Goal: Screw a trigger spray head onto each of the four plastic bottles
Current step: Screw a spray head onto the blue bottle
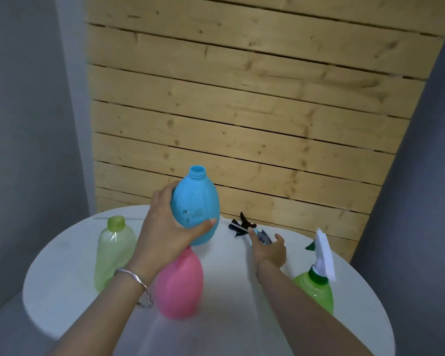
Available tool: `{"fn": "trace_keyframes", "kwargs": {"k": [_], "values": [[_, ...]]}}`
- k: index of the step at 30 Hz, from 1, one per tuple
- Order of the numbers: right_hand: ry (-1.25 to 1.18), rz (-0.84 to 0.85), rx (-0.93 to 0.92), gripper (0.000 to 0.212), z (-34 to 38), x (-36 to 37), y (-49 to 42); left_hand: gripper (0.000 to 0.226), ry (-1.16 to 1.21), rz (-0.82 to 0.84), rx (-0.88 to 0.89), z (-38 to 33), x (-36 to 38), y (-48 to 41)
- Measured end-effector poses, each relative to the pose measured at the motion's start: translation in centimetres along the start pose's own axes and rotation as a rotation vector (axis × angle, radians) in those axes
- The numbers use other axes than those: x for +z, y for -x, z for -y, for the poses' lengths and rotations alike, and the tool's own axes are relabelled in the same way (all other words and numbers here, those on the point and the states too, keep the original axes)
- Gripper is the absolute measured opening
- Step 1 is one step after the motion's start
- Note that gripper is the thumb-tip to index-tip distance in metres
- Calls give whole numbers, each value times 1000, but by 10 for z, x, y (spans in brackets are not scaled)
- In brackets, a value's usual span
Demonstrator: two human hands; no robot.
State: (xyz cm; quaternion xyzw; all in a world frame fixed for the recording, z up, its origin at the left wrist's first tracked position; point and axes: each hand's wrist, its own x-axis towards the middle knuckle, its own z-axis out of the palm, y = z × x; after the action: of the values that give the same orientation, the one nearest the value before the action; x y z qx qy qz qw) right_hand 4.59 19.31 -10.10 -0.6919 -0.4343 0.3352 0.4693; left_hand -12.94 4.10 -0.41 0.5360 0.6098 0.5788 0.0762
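Grips the blue bottle (195, 209) upright, open neck up, in the left hand (163, 227), and has the right hand (270, 250), the nearer of the hands, at the grey spray head (263, 237) lying below and right of that bottle, forefinger and thumb either side, grip not discernible.

A broad lane of bare bench (229, 273) runs back between the pink bottle (179, 283) and the green bottle (316, 291) to the loose spray heads (244, 223). The pale green bottle (113, 253) crowds the left, and the plank wall (242, 111) closes the far edge.
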Motion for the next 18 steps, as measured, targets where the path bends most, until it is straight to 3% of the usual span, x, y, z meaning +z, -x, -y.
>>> {"fn": "trace_keyframes", "kwargs": {"k": [10,18], "values": [[334,-107,83,89,-9,26,-32,96,35,-39,-12,12,1,-6],[324,-159,90,78,-11,30,-31,93,32,-38,-7,9,-7,-7]]}}
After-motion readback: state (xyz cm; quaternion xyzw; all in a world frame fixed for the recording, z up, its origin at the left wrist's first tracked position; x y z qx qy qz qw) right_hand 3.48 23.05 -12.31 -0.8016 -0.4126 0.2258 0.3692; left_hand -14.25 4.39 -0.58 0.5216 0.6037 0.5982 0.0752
